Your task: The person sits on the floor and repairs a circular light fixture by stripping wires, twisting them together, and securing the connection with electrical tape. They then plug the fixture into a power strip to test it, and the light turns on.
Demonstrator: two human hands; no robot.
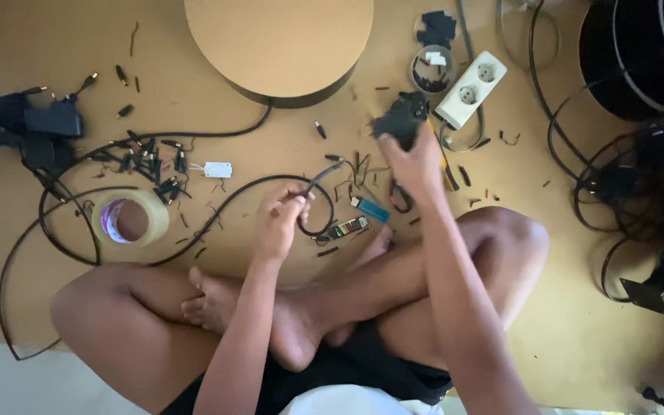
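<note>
Left hand (278, 223) pinches the end of a black cable (224, 204) that loops just beside it. Right hand (416, 161) grips a black adapter (401, 119), white power strip (470, 88) just beyond. Blue lighter (369, 207) lies between the hands; tape roll (130, 217) well left of the left hand.

A thin black cable (224, 206) runs in long loops across the tan floor and rises to the left hand (278, 223), which pinches its greyish cut end between thumb and fingers. A chunky black plastic adapter (401, 119), irregular in outline, sits clasped in the right hand (416, 165), lifted just off the floor.
</note>
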